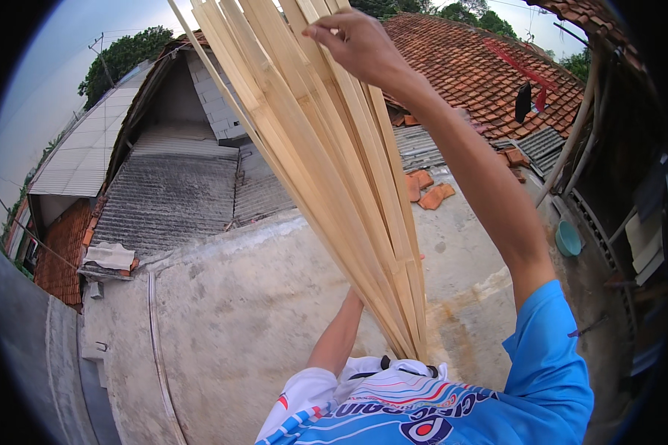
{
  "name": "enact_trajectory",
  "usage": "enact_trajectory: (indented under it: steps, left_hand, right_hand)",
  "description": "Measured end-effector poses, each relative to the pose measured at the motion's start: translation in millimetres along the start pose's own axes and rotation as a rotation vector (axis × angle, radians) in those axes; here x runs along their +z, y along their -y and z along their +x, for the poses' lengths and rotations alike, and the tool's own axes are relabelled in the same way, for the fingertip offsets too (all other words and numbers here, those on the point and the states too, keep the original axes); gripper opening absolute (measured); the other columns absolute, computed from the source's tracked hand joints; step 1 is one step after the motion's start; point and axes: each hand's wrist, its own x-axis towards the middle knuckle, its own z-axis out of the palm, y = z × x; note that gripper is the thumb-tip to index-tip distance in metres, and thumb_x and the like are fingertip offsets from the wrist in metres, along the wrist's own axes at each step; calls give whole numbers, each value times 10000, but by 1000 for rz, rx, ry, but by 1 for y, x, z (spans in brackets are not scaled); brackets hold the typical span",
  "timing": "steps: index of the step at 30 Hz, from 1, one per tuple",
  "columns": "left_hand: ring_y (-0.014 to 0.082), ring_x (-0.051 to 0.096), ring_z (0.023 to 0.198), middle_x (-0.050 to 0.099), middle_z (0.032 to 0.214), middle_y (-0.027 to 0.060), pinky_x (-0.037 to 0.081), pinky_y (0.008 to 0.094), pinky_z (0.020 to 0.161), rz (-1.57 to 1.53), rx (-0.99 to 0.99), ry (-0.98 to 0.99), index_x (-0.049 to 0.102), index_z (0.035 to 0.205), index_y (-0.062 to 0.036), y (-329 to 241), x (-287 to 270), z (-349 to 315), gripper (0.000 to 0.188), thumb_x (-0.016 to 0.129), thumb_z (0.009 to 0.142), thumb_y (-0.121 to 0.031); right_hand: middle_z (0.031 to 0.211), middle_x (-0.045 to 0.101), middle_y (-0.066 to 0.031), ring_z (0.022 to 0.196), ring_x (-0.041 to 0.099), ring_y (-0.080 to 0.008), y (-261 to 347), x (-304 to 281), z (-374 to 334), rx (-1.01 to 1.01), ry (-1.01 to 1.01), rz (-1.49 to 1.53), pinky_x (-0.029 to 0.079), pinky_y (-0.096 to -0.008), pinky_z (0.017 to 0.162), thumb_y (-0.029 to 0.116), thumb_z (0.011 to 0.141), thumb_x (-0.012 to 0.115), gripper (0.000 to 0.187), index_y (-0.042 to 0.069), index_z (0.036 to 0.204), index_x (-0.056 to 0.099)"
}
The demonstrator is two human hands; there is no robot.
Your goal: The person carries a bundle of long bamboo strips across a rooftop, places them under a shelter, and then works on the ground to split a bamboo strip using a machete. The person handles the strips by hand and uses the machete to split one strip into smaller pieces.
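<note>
A tall bundle of long, pale wooden slats (pixel 326 170) stands in front of me, its strips fanned apart toward the top and gathered near my waist. My left hand (pixel 355 299) reaches behind the lower part, and a fingertip shows at the bundle's right side. The slats hide most of this hand, which appears wrapped round them. Raised high at the right, my right hand (pixel 356 46) is closed against the upper slats, thumb and forefinger near each other. Whether a slat is between those fingers cannot be made out. The top ends run out of view.
A grey concrete surface (pixel 230 297) spreads below, with broken roof tiles (pixel 430 194) behind the bundle. Corrugated roofing (pixel 171 185) lies at the left, a tiled roof (pixel 453 63) at the far right. A turquoise basin (pixel 568 239) sits by the poles on the right.
</note>
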Motion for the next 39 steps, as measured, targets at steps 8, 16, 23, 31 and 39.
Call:
enact_trajectory:
  steps: [8, 16, 23, 31, 39]
  left_hand:
    - [394, 440, 1373, 455, 1462, 261, 437, 477, 1092, 55, 17, -63, 389, 1482, -45, 2, 7, 1, 655, 413, 1016, -505]
    - [371, 515, 1305, 477, 1444, 248, 472, 451, 1056, 107, 37, -91, 366, 1492, -67, 4, 4, 0, 645, 390, 1024, -510]
    - [401, 446, 1363, 380, 1504, 266, 384, 492, 1146, 18, 15, -51, 251, 1537, -34, -4, 2, -1, 666, 325, 1053, -486]
    - [407, 452, 1356, 368, 1502, 281, 391, 495, 1140, -128, -38, -79, 265, 1528, -23, -6, 7, 4, 663, 342, 1053, -479]
    - [410, 470, 1338, 392, 1489, 256, 414, 493, 1125, 16, -35, -130, 298, 1516, -22, -6, 6, 7, 622, 383, 1054, -430]
  right_hand:
    - [837, 703, -92, 775, 672, -202, 30, 15, -26, 170, 446, 190, 522, -350, 713, 310, 917, 702, 277, 53, 1017, 718]
    - [698, 597, -154, 632, 576, -286, 22, 17, 5, -184, 113, 129, 444, -414, 642, 219, 933, 649, 232, -9, 900, 623]
    - [794, 670, -155, 696, 622, -252, -3, 13, -20, 108, 162, 154, 489, -376, 688, 217, 959, 622, 226, 4, 1004, 683]
    - [858, 719, -176, 830, 689, -307, -7, 22, -53, 289, 388, 206, 530, -392, 772, 211, 856, 701, 227, -10, 907, 712]
    - [842, 715, -151, 802, 676, -305, -14, 24, -52, 317, 479, 360, 514, -421, 752, 208, 868, 689, 191, 19, 894, 700]
